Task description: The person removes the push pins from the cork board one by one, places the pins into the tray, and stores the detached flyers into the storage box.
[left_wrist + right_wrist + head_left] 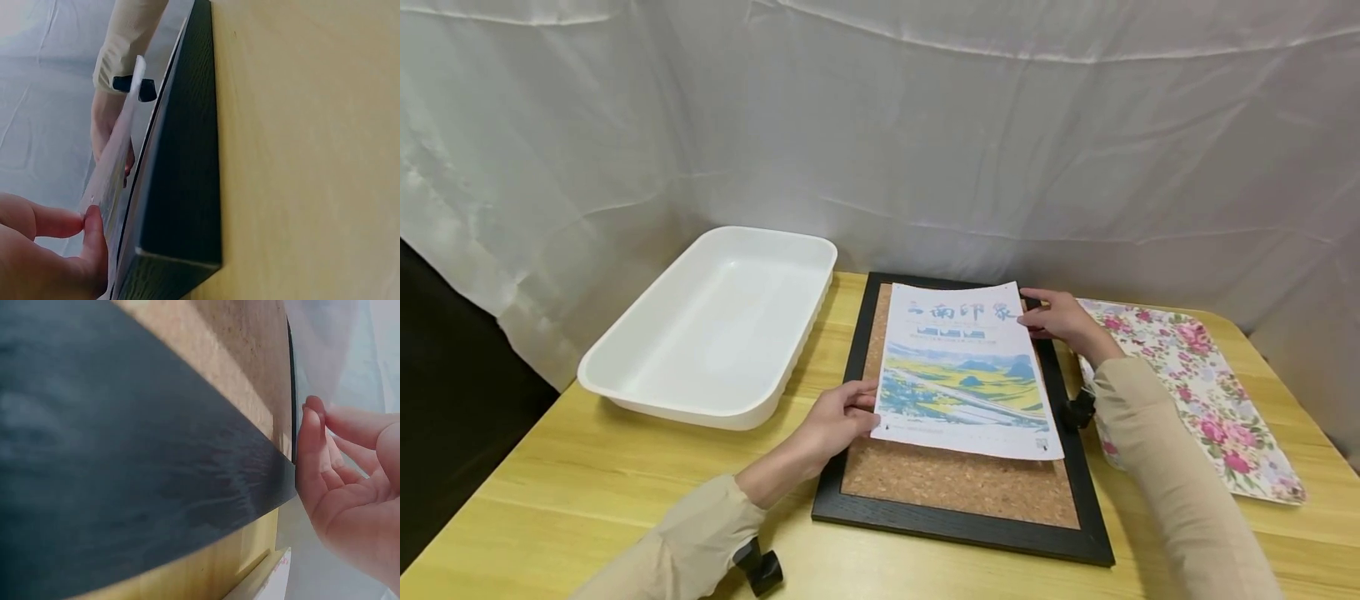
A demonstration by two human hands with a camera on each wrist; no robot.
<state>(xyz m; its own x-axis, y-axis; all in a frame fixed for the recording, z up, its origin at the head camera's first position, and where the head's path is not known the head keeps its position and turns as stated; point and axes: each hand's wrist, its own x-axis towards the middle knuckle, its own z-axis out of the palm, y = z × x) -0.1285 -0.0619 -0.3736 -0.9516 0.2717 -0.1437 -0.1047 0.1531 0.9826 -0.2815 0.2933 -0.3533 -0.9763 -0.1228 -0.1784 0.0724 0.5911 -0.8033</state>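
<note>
A printed poster (964, 372) with a blue and yellow landscape lies on a cork board (955, 479) in a black frame (970, 529). My left hand (841, 417) pinches the poster's lower left edge; in the left wrist view the thumb and finger (87, 225) hold the sheet's edge (112, 162) above the frame (181, 181). My right hand (1051, 319) holds the poster's upper right corner, fingers (309, 456) against the frame's (125, 481) far edge.
A white plastic tray (715, 325) sits left of the frame. A floral sheet (1202, 392) lies to the right on the yellow wooden table (587, 492). White cloth hangs behind. The table's left edge drops to dark floor.
</note>
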